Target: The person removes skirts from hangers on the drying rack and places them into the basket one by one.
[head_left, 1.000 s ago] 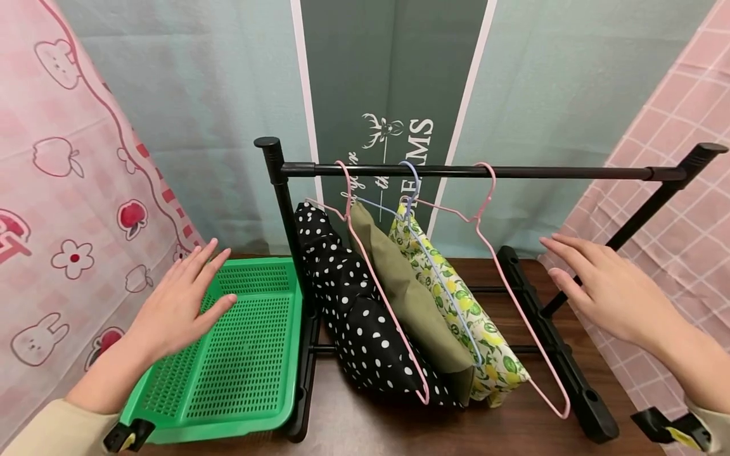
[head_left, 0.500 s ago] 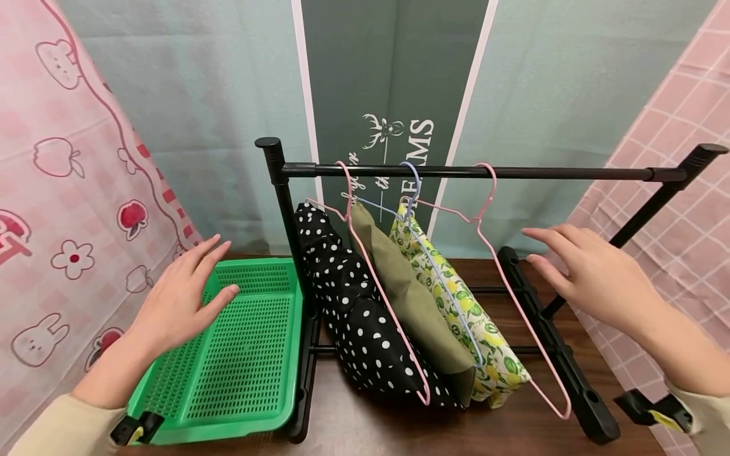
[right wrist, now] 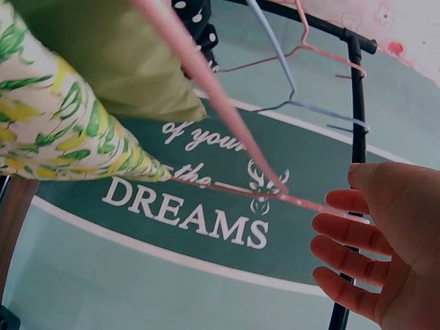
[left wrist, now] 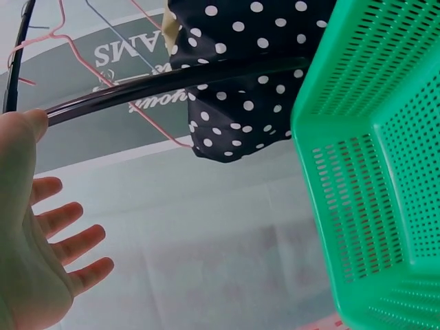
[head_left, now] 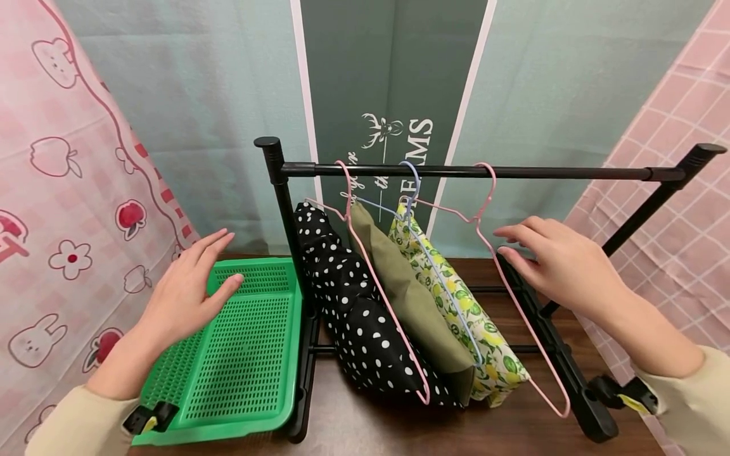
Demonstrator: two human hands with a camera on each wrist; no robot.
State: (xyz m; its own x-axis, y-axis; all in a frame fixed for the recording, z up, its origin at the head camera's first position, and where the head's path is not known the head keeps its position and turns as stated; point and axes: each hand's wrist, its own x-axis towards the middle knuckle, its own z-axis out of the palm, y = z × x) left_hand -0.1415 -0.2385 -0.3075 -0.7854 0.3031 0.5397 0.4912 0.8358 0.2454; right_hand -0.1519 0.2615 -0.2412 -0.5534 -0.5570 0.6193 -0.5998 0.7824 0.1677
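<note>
My left hand (head_left: 185, 291) hovers above the green plastic basket (head_left: 245, 361), fingers extended, thumb apart, holding nothing. Its palm and spread fingers show in the left wrist view. My right hand (head_left: 561, 266) is close to the right pink hanger (head_left: 476, 220), fingers slightly bent; nothing is gripped, and contact cannot be told. Three hangers hang on the black rack (head_left: 570, 172): this one, a blue one (head_left: 416, 190) and another pink one (head_left: 348, 202). On them hang a lemon-print cloth item (head_left: 496, 348), an olive one (head_left: 399, 285) and a black polka-dot one (head_left: 353, 310), all puffy.
The basket stands on the brown tabletop (head_left: 365, 430), left of the rack's base (head_left: 593, 411). Behind is a grey-green curtain (head_left: 199, 126) with lettering. Pink printed cloth (head_left: 74, 190) lines the left side, and pink checked cloth (head_left: 684, 253) the right.
My right hand has moved left toward the right pink hanger. My left hand has shifted slightly right over the basket. The hangers and cloth items look unmoved.
</note>
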